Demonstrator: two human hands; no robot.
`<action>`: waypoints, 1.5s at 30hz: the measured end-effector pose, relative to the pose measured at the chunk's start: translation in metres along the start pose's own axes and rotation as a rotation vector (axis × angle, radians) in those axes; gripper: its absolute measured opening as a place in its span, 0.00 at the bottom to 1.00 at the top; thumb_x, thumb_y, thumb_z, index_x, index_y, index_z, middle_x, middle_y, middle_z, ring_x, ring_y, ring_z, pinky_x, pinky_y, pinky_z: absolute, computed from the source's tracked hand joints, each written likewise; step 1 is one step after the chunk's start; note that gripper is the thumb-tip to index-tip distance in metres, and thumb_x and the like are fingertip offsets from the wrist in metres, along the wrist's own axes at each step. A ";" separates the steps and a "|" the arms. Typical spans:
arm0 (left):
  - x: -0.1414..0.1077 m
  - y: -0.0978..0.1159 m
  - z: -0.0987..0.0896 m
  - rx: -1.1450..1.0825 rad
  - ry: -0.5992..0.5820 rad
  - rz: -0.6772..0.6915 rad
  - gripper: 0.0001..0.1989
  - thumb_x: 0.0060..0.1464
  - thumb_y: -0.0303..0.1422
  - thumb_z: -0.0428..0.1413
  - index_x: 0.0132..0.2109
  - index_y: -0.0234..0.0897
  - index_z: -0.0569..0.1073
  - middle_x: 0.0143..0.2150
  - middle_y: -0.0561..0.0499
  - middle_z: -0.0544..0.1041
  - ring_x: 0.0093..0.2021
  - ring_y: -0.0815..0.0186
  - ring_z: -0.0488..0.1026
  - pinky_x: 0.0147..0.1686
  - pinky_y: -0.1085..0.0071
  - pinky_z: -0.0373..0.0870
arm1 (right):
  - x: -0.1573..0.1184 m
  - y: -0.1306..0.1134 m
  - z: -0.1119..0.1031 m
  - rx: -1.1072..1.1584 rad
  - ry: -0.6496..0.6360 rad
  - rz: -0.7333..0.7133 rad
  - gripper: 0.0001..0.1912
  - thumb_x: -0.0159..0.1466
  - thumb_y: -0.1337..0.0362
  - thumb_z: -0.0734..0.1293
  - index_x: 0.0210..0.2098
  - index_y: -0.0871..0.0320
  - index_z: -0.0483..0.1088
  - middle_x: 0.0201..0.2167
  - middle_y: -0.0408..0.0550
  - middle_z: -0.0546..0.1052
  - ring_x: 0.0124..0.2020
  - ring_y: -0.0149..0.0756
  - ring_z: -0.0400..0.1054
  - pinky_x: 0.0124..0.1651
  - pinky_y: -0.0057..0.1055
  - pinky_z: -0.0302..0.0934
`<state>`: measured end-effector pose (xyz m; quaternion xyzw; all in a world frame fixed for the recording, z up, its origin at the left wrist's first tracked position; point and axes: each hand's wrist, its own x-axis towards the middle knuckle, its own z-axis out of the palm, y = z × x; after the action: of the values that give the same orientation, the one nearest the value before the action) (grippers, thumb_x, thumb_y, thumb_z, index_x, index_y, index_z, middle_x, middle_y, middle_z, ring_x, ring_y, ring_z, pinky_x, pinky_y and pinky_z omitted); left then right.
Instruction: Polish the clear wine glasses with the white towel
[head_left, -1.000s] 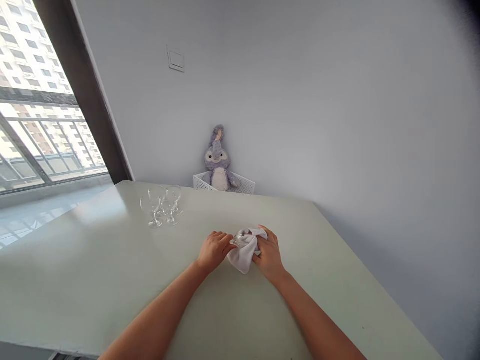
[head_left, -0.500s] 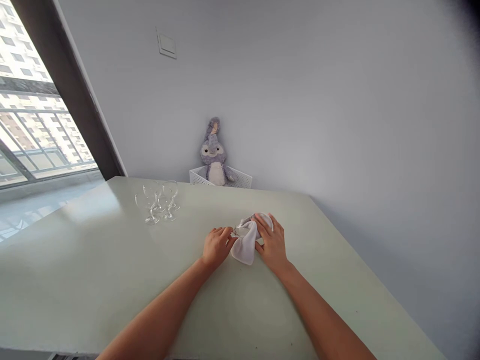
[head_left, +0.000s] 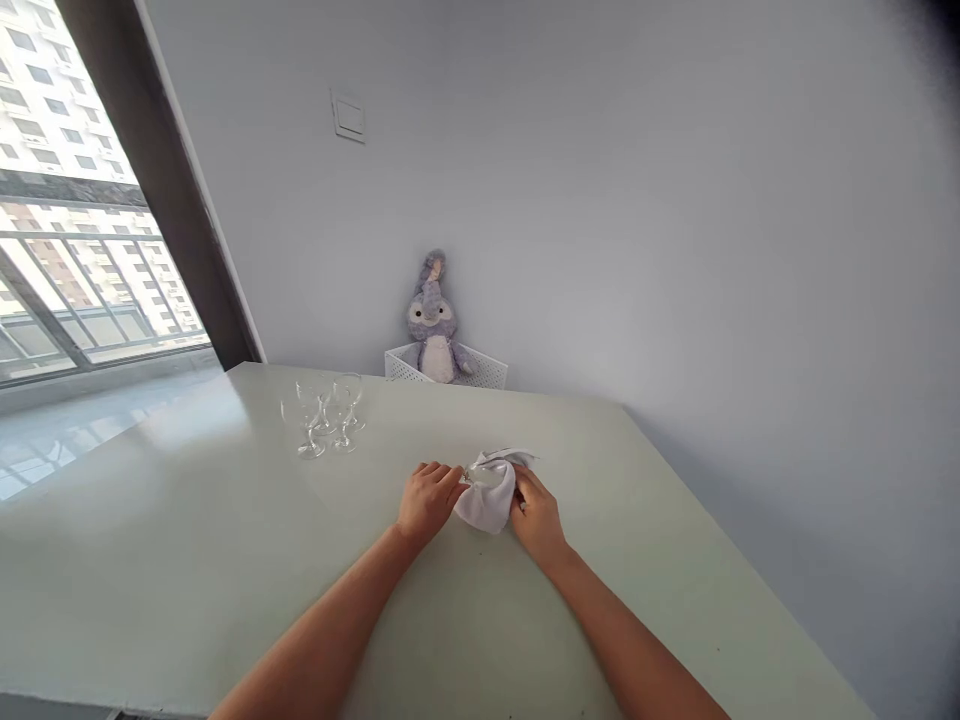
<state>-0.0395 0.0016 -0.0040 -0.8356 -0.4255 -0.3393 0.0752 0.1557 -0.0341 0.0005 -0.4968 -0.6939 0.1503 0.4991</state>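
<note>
A clear stemmed glass (head_left: 487,476) lies on its side just above the pale table, partly wrapped in a white cloth (head_left: 482,511). My left hand (head_left: 430,503) is closed around its stem end, which the fingers mostly hide. On the other side, my right hand (head_left: 538,517) pinches the cloth at the bowl end, fingers curled inward. Part of the cloth drapes toward me, and another edge sticks out behind the right fingers. Several more clear stemmed glasses (head_left: 312,449) stand upright in a group, farther back on the left.
The table (head_left: 225,570) meets the wall along its right side. Beyond its far edge sits a white perforated basket (head_left: 491,375) holding a grey-purple plush toy (head_left: 436,318). A dark-framed window (head_left: 161,140) is at the left.
My right fingers have gone from lying spread over the wrapped bowl to curling in at the cloth's near side. The cloth has shifted and bunched. My left hand keeps its hold.
</note>
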 end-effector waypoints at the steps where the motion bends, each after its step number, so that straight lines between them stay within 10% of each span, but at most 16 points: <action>1: 0.000 -0.001 0.000 0.002 0.011 0.015 0.09 0.56 0.37 0.48 0.37 0.39 0.71 0.27 0.50 0.73 0.32 0.66 0.68 0.33 0.70 0.58 | 0.000 -0.002 0.000 0.088 -0.042 0.072 0.18 0.54 0.72 0.59 0.43 0.57 0.69 0.41 0.48 0.72 0.41 0.37 0.67 0.43 0.32 0.61; 10: 0.003 0.005 -0.006 -0.058 -0.043 0.186 0.10 0.56 0.33 0.48 0.44 0.38 0.70 0.31 0.48 0.74 0.36 0.64 0.69 0.44 0.63 0.60 | -0.001 -0.002 0.000 0.935 -0.399 0.633 0.09 0.53 0.59 0.66 0.29 0.58 0.71 0.20 0.41 0.71 0.20 0.28 0.63 0.26 0.27 0.59; 15: 0.008 0.011 -0.027 -0.378 -0.268 -0.031 0.13 0.56 0.38 0.47 0.35 0.37 0.73 0.24 0.51 0.72 0.27 0.68 0.67 0.30 0.73 0.60 | 0.015 -0.023 -0.032 0.621 -0.681 0.385 0.08 0.51 0.61 0.69 0.25 0.60 0.72 0.22 0.42 0.71 0.25 0.30 0.65 0.32 0.28 0.61; 21: -0.001 0.049 -0.059 -1.474 -0.896 -0.369 0.20 0.48 0.48 0.51 0.24 0.33 0.67 0.19 0.53 0.66 0.17 0.73 0.61 0.20 0.75 0.57 | 0.045 -0.086 -0.105 0.288 -1.162 -0.113 0.13 0.61 0.60 0.61 0.30 0.60 0.73 0.27 0.45 0.73 0.31 0.31 0.65 0.38 0.27 0.59; 24: -0.011 0.070 -0.068 -1.820 -0.987 -0.460 0.22 0.42 0.49 0.55 0.27 0.31 0.69 0.16 0.56 0.62 0.14 0.75 0.56 0.19 0.73 0.58 | 0.052 -0.096 -0.129 0.336 -1.294 -0.202 0.16 0.63 0.58 0.58 0.33 0.60 0.74 0.30 0.50 0.76 0.33 0.33 0.68 0.39 0.27 0.61; 31: -0.007 0.058 -0.088 -1.375 -0.498 -0.692 0.15 0.52 0.40 0.50 0.27 0.32 0.68 0.20 0.55 0.63 0.19 0.76 0.58 0.21 0.77 0.52 | 0.031 -0.086 -0.142 0.247 -0.591 -0.118 0.15 0.63 0.60 0.58 0.47 0.53 0.68 0.48 0.51 0.71 0.50 0.41 0.64 0.50 0.38 0.59; 38: -0.016 0.074 -0.080 -0.523 -0.369 -0.398 0.10 0.50 0.31 0.47 0.23 0.35 0.65 0.19 0.55 0.64 0.20 0.72 0.59 0.22 0.75 0.49 | 0.003 -0.111 -0.063 -0.324 -0.461 -0.432 0.15 0.59 0.66 0.61 0.45 0.52 0.70 0.41 0.49 0.74 0.53 0.47 0.58 0.58 0.51 0.42; 45: -0.030 0.088 -0.072 -0.500 -0.225 -0.364 0.10 0.54 0.34 0.46 0.42 0.39 0.67 0.24 0.56 0.69 0.24 0.70 0.63 0.27 0.76 0.57 | 0.017 -0.080 -0.033 0.620 -0.088 0.408 0.18 0.60 0.51 0.57 0.34 0.57 0.70 0.28 0.47 0.73 0.30 0.38 0.68 0.32 0.34 0.62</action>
<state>-0.0212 -0.1029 0.0456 -0.7705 -0.4771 -0.3466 -0.2419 0.1395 -0.0666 0.0809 -0.4433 -0.5230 0.4707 0.5553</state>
